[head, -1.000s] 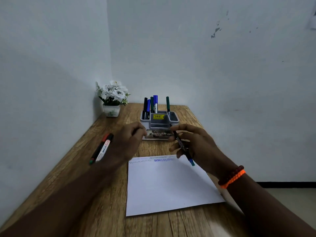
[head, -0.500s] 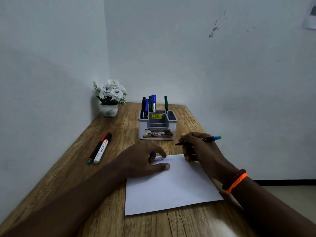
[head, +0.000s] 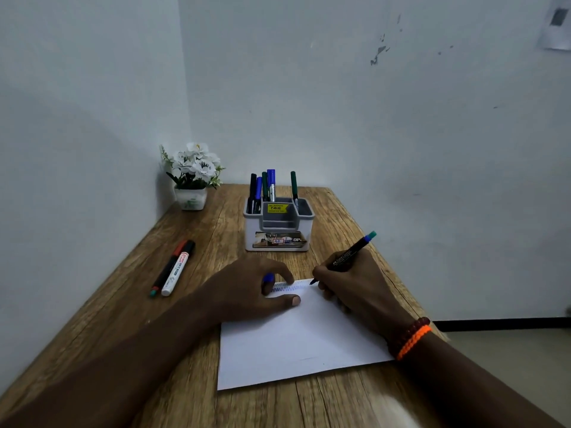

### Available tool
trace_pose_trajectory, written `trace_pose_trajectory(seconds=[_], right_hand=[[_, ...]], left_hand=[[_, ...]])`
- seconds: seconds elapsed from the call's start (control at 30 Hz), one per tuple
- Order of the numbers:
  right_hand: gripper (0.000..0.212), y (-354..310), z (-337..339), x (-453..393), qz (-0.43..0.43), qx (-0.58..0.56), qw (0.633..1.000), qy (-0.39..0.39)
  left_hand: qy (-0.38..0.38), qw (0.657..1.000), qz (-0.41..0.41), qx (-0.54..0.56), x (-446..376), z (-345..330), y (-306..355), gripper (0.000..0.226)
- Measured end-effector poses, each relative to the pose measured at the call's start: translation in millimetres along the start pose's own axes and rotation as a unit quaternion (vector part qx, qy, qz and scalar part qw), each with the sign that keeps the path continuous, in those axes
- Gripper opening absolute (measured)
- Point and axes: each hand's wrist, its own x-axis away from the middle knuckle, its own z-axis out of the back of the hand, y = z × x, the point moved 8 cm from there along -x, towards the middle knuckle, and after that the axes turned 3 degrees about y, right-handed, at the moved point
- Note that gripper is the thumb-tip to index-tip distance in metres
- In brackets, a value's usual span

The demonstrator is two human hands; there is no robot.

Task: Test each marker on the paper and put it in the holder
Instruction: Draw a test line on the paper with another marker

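Note:
My right hand grips a black marker with a blue-green end, its tip touching the top right corner of the white paper. My left hand rests on the paper's top left part and holds a blue cap in its curled fingers. Zigzag test lines run along the paper's top edge. The grey holder stands behind the paper with several markers upright in it. Two more markers lie on the table to the left: a black-and-red one and a white one.
A small white pot of white flowers sits in the back left corner of the wooden table. Walls close in on the left and behind. The table's right edge drops to the floor.
My right hand turned the marker tip down and brought it onto the paper's top right corner. My left hand settled on the paper, still holding the cap.

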Motion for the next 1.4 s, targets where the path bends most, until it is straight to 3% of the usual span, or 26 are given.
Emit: trace_pose_trajectory(seconds=[0.6,1.4], right_hand=[[0.013,-0.9,-1.6,-0.7,0.008,0.024,1.000,0.004],[0.015,3.3,2.5,-5.0,0.012,0.039,0.999,0.036]], left_hand=[[-0.020,0.999,-0.003,-0.027,-0.8,-6.4,-0.7,0.069],[-0.021,0.999,0.005,-0.025,-0.3,-6.8,-1.5,0.065]])
